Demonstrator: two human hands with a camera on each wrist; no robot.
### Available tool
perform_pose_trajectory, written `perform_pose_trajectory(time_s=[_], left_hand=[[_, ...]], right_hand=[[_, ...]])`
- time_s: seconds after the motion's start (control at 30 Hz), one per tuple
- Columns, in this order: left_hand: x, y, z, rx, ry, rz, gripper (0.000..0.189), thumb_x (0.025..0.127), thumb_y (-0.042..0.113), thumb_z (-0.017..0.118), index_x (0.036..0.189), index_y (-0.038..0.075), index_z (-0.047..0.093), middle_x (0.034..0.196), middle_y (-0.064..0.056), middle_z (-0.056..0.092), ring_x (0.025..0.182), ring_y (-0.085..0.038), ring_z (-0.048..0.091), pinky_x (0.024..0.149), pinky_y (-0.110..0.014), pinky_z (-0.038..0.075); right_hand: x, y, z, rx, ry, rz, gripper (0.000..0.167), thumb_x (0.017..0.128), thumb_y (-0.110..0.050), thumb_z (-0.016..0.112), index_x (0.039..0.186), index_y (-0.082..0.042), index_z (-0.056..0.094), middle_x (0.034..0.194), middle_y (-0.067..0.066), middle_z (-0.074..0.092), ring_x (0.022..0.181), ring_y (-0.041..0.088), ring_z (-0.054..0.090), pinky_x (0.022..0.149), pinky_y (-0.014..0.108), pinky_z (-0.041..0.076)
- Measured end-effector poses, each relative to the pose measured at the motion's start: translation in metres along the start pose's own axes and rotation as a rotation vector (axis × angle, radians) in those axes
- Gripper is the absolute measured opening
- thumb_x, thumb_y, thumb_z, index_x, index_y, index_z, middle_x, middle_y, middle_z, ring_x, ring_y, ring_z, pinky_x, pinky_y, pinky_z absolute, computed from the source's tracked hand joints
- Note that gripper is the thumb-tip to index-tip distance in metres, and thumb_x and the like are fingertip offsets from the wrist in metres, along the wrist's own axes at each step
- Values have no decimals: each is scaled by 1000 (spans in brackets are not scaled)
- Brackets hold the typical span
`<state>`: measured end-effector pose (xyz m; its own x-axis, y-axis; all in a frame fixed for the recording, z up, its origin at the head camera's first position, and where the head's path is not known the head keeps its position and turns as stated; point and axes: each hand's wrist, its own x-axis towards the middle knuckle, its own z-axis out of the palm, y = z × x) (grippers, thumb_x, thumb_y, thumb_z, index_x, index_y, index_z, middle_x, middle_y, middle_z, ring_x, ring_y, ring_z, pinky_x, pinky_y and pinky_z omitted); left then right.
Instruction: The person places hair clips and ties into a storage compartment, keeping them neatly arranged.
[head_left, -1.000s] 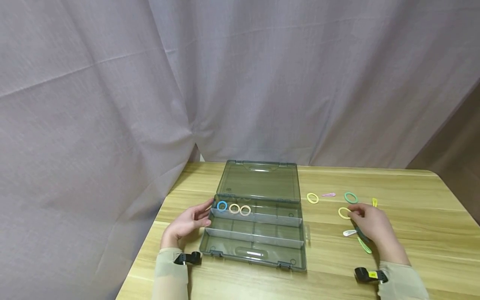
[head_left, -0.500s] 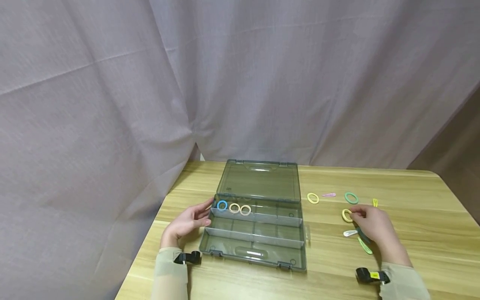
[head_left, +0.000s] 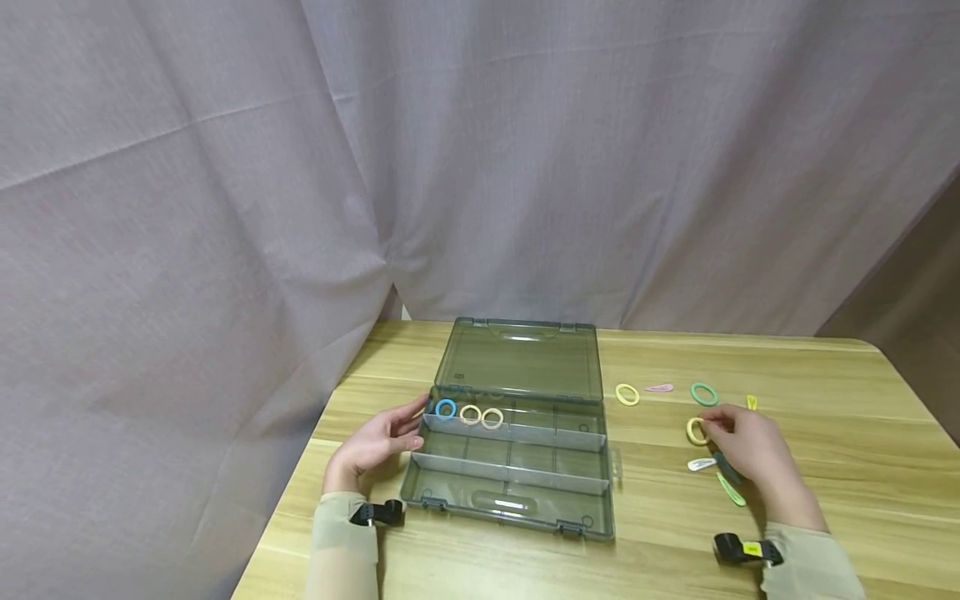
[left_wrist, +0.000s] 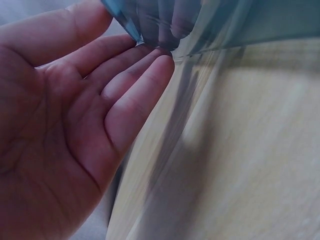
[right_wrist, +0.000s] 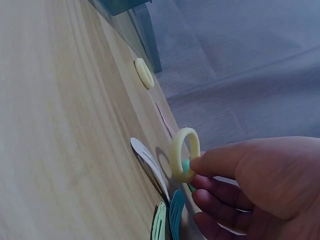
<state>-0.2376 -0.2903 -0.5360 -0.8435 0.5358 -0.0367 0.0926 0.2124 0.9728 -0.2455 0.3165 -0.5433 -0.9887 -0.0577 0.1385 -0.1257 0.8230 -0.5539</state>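
Observation:
In the head view my right hand (head_left: pixel 750 439) pinches a pale yellow hair tie (head_left: pixel 697 431) between thumb and fingertips. The right wrist view shows that hair tie (right_wrist: pixel 184 154) upright, raised off the table. Beneath and beside this hand lie a white snap hair clip (head_left: pixel 701 464), a dark teal one (head_left: pixel 726 468) and a light green one (head_left: pixel 731 490). My left hand (head_left: pixel 375 442) rests with fairly straight fingers against the left side of a clear grey divided box (head_left: pixel 510 477), its lid (head_left: pixel 525 360) folded back. Inside the rear compartment are a blue hair tie (head_left: pixel 446 409) and two beige ones (head_left: pixel 470 415).
Behind my right hand lie another yellow hair tie (head_left: pixel 627 395), a pink snap clip (head_left: pixel 660 388), a green hair tie (head_left: pixel 704 394) and a yellow clip (head_left: pixel 752 402), partly hidden. A grey curtain (head_left: pixel 525 167) hangs behind the wooden table (head_left: pixel 660 550).
My right hand has shifted slightly to the right, and the pinched yellow hair tie has moved with it and turned a little. My left hand and the box have stayed in place.

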Motion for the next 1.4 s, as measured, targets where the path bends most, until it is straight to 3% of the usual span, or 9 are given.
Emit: perform_pose_trajectory(time_s=[0.13,0.37,1.03,1.23,1.4], left_hand=[[0,1,0,2,-1,1,79,104,-2,65,166,-8,18,174,-25,15,156,-46,25,125,-40,30],[0,0,0,-5,1,1,79,103,-4,64,166,-8,17,174,-25,15,156,-46,25,124,-34,32],[0,1,0,9,-4,9,77,104,-6,62,166,-8,18,174,-25,15,156,-46,26,126,-42,29],[0,0,0,4,-5,16,78,104,-3,64,166,-9,18,174,-25,16,156,-46,26,125,-40,30],[0,0,0,-2,-3,17,80,103,1,67,166,-9,17,174,-25,15,156,-46,26,125,-39,31]], right_hand=[[0,-2,0,0,5,-4,19,105,-16,68,112,0,75,97,17,76,91,38,70,73,52,56],[-2,-10,-4,1,2,-6,22,106,-19,67,115,-1,75,102,19,77,96,42,71,76,56,57],[-3,-27,-8,21,44,-29,23,104,-19,68,117,-2,76,106,22,77,97,43,71,74,52,56],[-1,-42,-7,36,57,-127,19,105,-18,70,115,-5,79,106,21,78,96,42,73,76,58,58],[-1,-58,-2,42,95,-209,14,103,-14,73,112,-6,80,102,13,78,90,35,74,73,50,59]])
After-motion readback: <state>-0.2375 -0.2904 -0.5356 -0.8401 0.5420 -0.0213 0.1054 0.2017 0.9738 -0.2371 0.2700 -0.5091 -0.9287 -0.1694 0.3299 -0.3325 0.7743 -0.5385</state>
